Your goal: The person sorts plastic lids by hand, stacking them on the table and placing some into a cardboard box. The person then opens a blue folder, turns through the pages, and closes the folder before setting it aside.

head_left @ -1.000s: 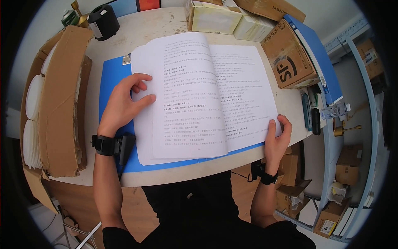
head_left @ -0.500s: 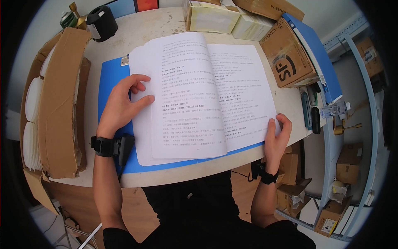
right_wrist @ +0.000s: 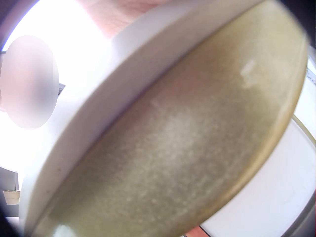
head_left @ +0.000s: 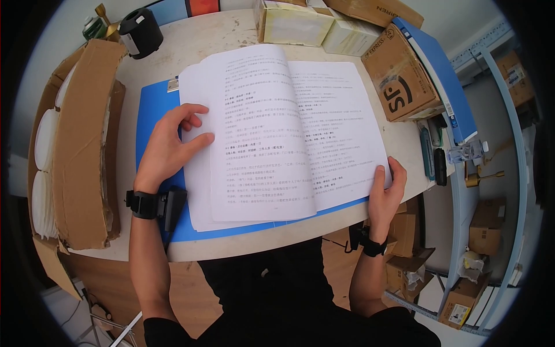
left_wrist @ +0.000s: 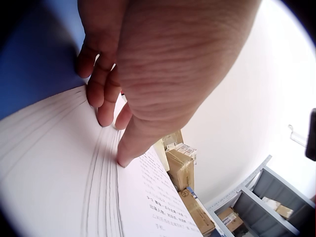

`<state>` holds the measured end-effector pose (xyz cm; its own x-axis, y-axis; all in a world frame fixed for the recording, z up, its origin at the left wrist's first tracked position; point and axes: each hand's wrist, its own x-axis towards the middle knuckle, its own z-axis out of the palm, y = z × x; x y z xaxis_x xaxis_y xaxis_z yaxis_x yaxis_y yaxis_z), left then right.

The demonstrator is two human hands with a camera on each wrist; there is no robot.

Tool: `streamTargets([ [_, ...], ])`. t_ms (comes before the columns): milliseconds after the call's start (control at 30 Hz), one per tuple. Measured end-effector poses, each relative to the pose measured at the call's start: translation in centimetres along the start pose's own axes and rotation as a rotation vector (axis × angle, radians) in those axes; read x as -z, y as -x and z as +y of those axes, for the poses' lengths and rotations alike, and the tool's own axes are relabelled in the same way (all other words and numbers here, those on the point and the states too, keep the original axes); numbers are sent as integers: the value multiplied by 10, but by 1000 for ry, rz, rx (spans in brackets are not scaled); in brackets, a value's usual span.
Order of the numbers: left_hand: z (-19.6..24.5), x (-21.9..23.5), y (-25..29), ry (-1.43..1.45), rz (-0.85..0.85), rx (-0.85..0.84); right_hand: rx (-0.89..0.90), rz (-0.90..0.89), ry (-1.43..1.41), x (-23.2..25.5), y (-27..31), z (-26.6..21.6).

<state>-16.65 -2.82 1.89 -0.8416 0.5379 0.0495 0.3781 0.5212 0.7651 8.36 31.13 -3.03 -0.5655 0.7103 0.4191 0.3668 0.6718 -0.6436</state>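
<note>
A thick stack of printed sheets (head_left: 260, 144) lies spread open on a blue folder (head_left: 153, 121), its left-hand pages curving up toward the middle. At the left page edges is my left hand (head_left: 167, 144), fingers loosely bent, thumb apart from them. In the left wrist view the thumb tip (left_wrist: 124, 160) touches the layered page edges, while the other fingers (left_wrist: 96, 94) rest on the sheets below. My right hand (head_left: 387, 194) rests at the lower right page corner, thumb along the paper's edge and index finger bent beyond it. The right wrist view shows mostly a blurred table edge (right_wrist: 163, 133).
A cardboard box of white round items (head_left: 89, 144) stands on the left. Behind it is a black cylindrical device (head_left: 140, 33). Boxes (head_left: 295, 23) line the back, with an SF Express carton (head_left: 402, 78) at right. Cutters (head_left: 428, 153) and a clear bottle (head_left: 467, 152) lie near the right edge.
The view has shifted very slightly. Both hands and the pages keep practically the same places.
</note>
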Motion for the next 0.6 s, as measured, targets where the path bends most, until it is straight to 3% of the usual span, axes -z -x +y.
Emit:
streamTargets([
  [600,0,0,1,2,0,9,15,5,3,1,1,-3],
])
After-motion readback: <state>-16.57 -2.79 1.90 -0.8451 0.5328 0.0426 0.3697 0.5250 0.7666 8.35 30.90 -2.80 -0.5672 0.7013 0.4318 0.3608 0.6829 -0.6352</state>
